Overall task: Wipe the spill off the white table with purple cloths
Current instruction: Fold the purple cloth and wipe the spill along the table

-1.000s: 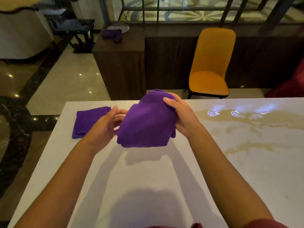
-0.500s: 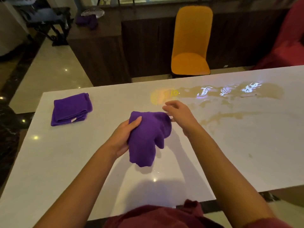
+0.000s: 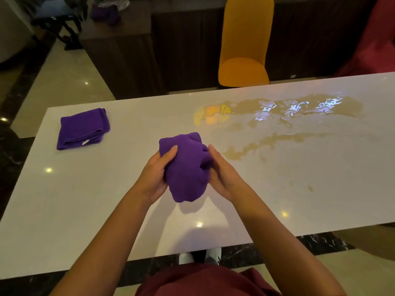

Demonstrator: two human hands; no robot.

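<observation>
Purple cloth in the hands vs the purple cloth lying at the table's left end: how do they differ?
The bunched purple cloth is gripped between the left hand and right hand, held above the white table, crumpled. The folded purple cloth lies flat and untouched on the table, neatly folded, with a small white tag showing. The bunched cloth is nearer the brownish spill. Both look the same purple fabric.

A bunched purple cloth (image 3: 186, 167) hangs above the white worktop (image 3: 85, 199), a folded purple cloth (image 3: 82, 129) lies far-left, and a brownish spill (image 3: 267, 142) spreads right.

Orange chair (image 3: 245, 50) beyond dark cabinet (image 3: 119, 52)
</observation>
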